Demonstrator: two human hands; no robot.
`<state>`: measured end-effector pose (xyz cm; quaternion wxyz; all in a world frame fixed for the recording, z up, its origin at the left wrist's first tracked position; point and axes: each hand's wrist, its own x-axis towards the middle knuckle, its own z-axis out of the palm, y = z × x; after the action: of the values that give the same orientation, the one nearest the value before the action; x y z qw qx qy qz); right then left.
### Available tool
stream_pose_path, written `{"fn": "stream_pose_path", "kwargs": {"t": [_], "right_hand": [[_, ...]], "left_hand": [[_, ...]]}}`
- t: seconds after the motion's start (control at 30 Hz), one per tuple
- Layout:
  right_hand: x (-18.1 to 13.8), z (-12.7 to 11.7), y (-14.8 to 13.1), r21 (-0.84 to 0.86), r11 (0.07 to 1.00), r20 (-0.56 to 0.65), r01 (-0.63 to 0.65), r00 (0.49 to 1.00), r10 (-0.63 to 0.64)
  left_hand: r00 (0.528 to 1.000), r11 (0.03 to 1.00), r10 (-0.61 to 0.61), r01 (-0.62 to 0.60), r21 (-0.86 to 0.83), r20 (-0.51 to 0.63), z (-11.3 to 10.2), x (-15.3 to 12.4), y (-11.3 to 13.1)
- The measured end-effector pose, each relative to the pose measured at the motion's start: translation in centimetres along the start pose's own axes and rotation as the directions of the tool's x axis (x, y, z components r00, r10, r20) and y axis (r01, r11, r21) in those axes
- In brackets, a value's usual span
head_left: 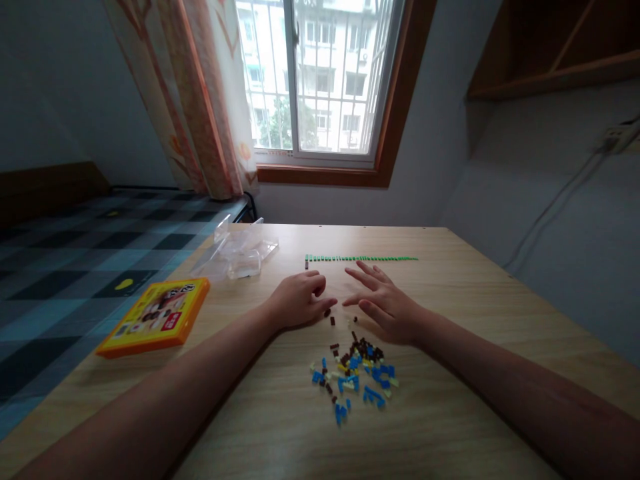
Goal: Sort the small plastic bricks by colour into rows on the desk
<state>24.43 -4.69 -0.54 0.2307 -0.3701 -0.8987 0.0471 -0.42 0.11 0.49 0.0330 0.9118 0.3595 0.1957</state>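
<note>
Here, our right hand [393, 305] is spread wide, our left hand [298, 300] curled, grip unclear, beyond small blue and brown plastic bricks [355, 362], probably heaped close for reach.

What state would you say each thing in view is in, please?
Left hand: fingers curled, thumb out; grip unclear
Right hand: open, fingers spread
Green pieces: lined up in a row
Loose blocks: scattered
Yellow box: flat, printed face up, apparently closed
Clear packaging: lying unheld
Curtain: drawn aside
Window: shut or ajar, cannot tell
Bedspread: spread out
</note>
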Motion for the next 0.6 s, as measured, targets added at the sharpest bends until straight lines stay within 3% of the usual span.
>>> {"fn": "stream_pose_path", "kwargs": {"t": [0.13, 0.2, 0.37, 0.47, 0.6], "right_hand": [[0.2, -0.8, 0.9, 0.009, 1.000, -0.141, 0.002, 0.990, -0.001], [0.4, -1.5, 0.8, 0.043, 0.999, -0.137, 0.017, 0.990, -0.010], [0.5, -3.1, -0.8, 0.199, 0.980, 0.153, 0.025, 0.987, -0.056], [0.4, -3.5, -1.6, 0.249, 0.968, 0.342, -0.030, 0.938, -0.059], [0.4, -3.6, -1.5, 0.214, 0.968, 0.493, -0.134, 0.870, 0.011]], "left_hand": [[0.990, 0.992, 0.111, -0.116, 0.054, 0.081, -0.5, -0.1, 0.4], [0.986, 0.989, 0.127, -0.135, 0.068, 0.109, -0.6, -0.1, 0.4], [0.987, 0.986, 0.109, -0.122, 0.114, 0.119, -0.4, 0.0, 0.2], [0.993, 0.986, 0.076, -0.088, 0.140, 0.086, -0.1, 0.0, 0.1], [0.995, 0.984, 0.074, -0.084, 0.158, 0.067, 0.0, 0.0, 0.1]]}}
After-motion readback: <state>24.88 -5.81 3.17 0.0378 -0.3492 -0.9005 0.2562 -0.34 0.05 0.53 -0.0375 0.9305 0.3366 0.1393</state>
